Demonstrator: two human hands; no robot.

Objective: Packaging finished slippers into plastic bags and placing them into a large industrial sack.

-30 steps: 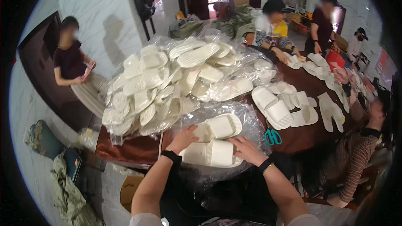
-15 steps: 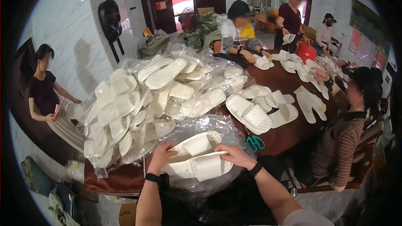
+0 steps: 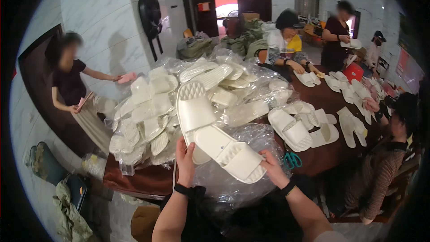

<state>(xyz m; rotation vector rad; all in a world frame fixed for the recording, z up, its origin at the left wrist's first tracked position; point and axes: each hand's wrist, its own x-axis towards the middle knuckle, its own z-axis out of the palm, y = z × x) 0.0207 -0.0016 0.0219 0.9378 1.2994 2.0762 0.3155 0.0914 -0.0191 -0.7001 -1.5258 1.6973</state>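
Observation:
I hold two white slippers in front of me, above the near edge of the table, with their ends overlapping. My left hand (image 3: 184,161) is closed on the lower part of the left slipper (image 3: 195,114), which tilts up and away from me. My right hand (image 3: 273,169) pinches the near right end of the other slipper (image 3: 219,145), which slants down to the right. Clear plastic wrapping (image 3: 224,188) lies under both. Teal-handled scissors (image 3: 292,160) rest just right of my right hand.
A heap of bagged white slippers (image 3: 152,103) covers the table's left half. Loose slippers (image 3: 291,130) lie to the right on the dark table (image 3: 309,159). Co-workers sit or stand around the far and right sides; one person (image 3: 71,85) stands at left holding pink items.
Both hands have lifted the slippers; the left one has swung up and the other now slants across it. The view has turned left. The person at left has stretched out an arm with a pink item.

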